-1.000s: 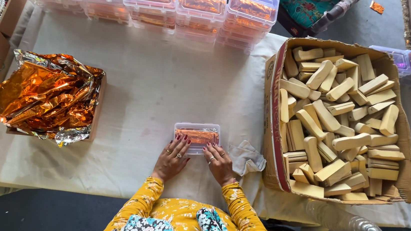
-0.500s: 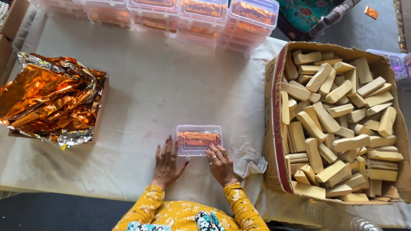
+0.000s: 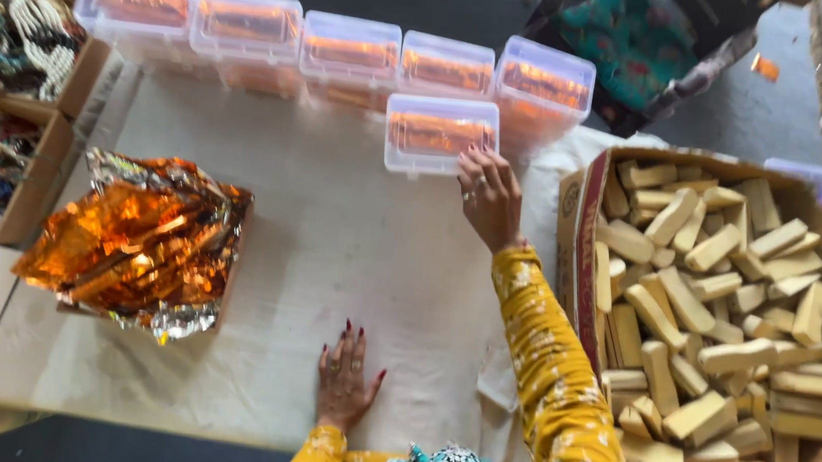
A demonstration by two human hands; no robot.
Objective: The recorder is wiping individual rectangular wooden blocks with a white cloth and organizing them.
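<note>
My right hand (image 3: pixel 489 198) reaches far across the cloth-covered table (image 3: pixel 328 253), fingers spread, its fingertips touching the right edge of a small clear plastic box (image 3: pixel 440 135) with orange contents. That box sits just in front of a row of several similar lidded boxes (image 3: pixel 348 49) along the far edge. Flat on the cloth near the front edge lies my left hand (image 3: pixel 347 376), fingers apart and holding nothing.
A large cardboard carton (image 3: pixel 583 217) full of tan wooden blocks (image 3: pixel 716 301) stands at the right. A pile of orange foil wrappers (image 3: pixel 139 240) lies at the left. Cardboard boxes of beads (image 3: pixel 7 41) stand at the far left.
The small clear box has gone from the near edge, between both hands, to the far side by the row. My right arm stretched out with it; my left hand stayed near the front edge.
</note>
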